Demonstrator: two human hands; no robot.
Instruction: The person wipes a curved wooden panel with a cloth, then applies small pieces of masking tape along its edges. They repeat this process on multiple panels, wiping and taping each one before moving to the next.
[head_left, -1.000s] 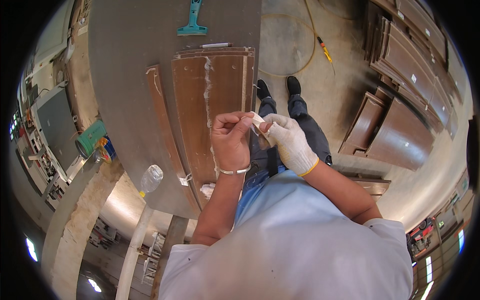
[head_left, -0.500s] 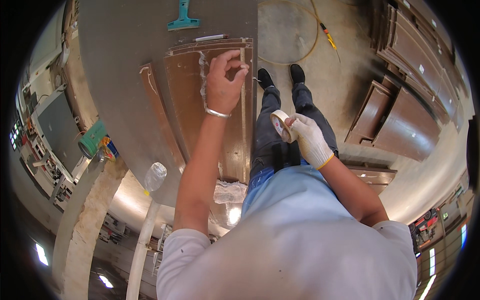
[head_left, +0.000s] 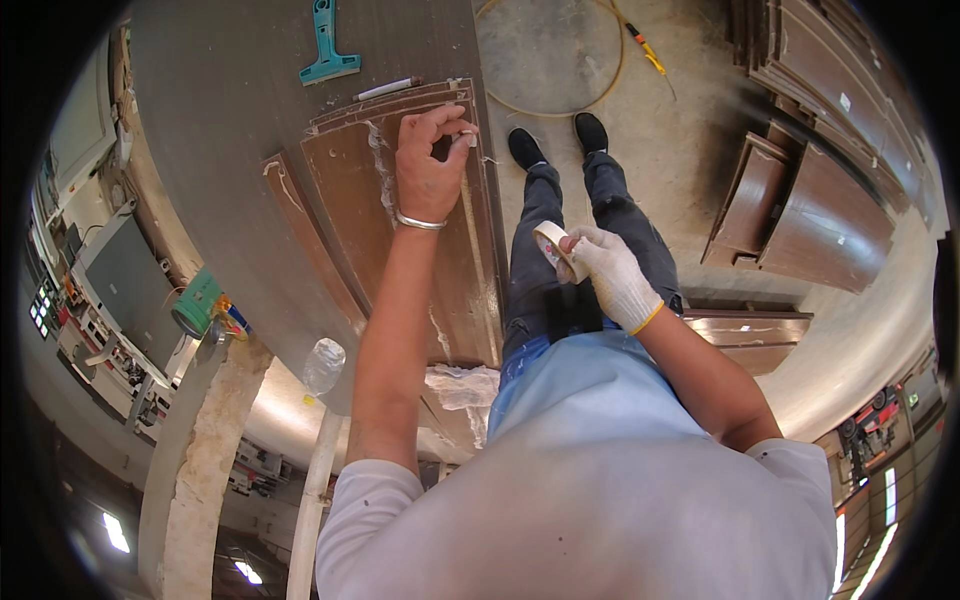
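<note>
Cream tape roll (head_left: 546,243), brown panel (head_left: 454,265), teal tool (head_left: 329,64)

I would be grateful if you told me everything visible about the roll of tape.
The roll of tape is a narrow, cream-coloured ring, paper-like in look, with part of its inside showing. It is held tilted in the air, in front of the dark trousers, its right side gripped by the gloved right hand. Any loose end is too small to tell.

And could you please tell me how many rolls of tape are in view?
1: the roll of tape held in the gloved right hand; others may be hidden.
</note>
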